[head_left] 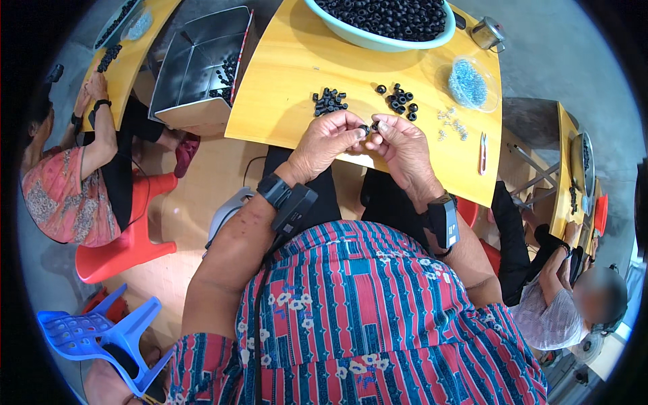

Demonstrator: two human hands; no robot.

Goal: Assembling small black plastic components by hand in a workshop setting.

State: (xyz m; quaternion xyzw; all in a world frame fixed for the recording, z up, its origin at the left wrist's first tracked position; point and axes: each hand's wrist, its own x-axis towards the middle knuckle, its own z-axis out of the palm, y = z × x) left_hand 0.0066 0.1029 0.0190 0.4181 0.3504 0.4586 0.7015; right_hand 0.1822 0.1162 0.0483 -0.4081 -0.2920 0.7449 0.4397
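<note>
Both my hands meet above the near edge of the yellow table. In my left hand (pixel 329 143), thumb and fingers pinch a small black round part (pixel 364 129). My right hand (pixel 407 150) grips another small black part (pixel 376 126) right beside it, mostly covered by the fingertips. Just beyond my left hand lies a cluster of short black cylindrical pieces (pixel 330 101). Several rounder black pieces with holes (pixel 399 101) are scattered beyond my right hand. Farther right are loose small silvery pieces (pixel 453 125), perhaps springs, and red-handled thread snips (pixel 482 154).
A pale blue basin (pixel 378 43) heaped with black pieces stands at the table's far side. Near it are a clear bowl (pixel 472 84) of bluish-silver bits and a metal mug (pixel 487 34). An open box (pixel 196 71) stands left. People sit working at both sides; a blue chair (pixel 111 331) is lower left.
</note>
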